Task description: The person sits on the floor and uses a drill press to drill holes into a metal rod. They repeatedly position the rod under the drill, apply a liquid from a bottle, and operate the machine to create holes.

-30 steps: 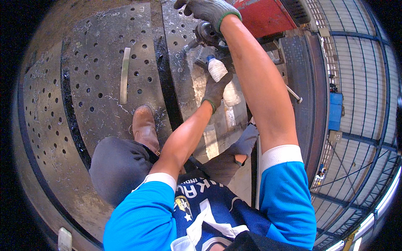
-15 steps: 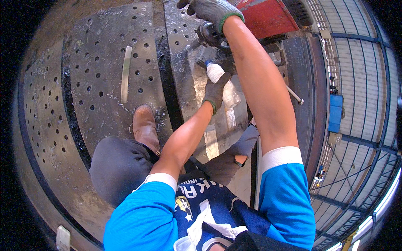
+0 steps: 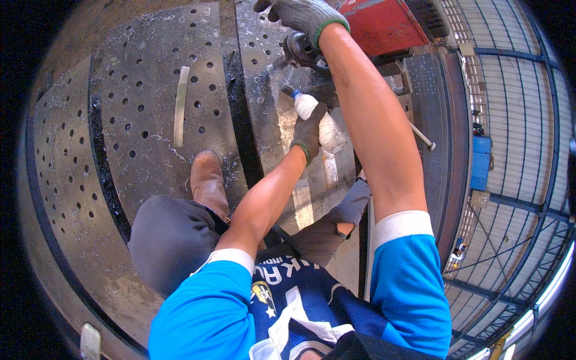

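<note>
In my gloved left hand [image 3: 308,131] is a white plastic squeeze bottle [image 3: 306,106] with a blue cap, its fingers closed around the middle. The bottle is tilted, its cap end toward a dark machine part [image 3: 300,49], with a thin pale streak near the tip. My right hand [image 3: 306,17], in a grey glove with a green cuff, is at the top edge above that part. Its dark fingertips look curled, but whatever they grip is hidden. A red machine housing [image 3: 384,27] stands right beside my right hand.
Under my boot [image 3: 207,180] lie metal plates [image 3: 162,42] with rows of drilled holes, dark gaps and scattered metal shavings. A flat metal strip [image 3: 180,108] lies on one plate. A rod with a knobbed end [image 3: 429,144] juts out right of my right forearm.
The bottle's cap end has shifted slightly down and left, and its body sits a little differently in my left hand. My right hand stays nearly still.
</note>
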Tool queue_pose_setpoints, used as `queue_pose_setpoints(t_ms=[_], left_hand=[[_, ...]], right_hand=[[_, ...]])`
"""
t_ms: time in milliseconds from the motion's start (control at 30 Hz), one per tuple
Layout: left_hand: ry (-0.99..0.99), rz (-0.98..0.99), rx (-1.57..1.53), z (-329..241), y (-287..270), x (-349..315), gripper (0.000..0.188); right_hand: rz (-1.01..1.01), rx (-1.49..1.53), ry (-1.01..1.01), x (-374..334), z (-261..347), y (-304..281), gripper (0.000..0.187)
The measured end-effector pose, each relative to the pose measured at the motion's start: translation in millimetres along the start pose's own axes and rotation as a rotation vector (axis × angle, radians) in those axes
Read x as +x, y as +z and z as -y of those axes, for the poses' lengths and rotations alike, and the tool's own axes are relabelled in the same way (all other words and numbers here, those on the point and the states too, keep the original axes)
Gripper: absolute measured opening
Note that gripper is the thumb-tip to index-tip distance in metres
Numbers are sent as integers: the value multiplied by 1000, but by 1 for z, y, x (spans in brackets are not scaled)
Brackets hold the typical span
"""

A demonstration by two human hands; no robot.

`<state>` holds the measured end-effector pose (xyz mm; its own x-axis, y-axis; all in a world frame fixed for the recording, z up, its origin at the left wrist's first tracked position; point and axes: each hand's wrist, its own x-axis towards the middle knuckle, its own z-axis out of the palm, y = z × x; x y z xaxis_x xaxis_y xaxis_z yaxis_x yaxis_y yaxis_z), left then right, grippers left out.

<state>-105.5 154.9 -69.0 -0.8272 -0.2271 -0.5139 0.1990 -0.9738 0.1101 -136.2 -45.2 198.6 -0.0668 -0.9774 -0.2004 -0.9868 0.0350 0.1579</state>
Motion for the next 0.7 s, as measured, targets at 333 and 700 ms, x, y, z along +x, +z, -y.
queue_pose_setpoints(t_ms=[333, 700], left_hand=[[1, -19, 67, -6, 3, -5, 77], [161, 36, 258, -18, 22, -30, 77]], right_hand=[[8, 1, 42, -5, 6, -3, 88], [39, 2, 21, -1, 5, -1, 95]])
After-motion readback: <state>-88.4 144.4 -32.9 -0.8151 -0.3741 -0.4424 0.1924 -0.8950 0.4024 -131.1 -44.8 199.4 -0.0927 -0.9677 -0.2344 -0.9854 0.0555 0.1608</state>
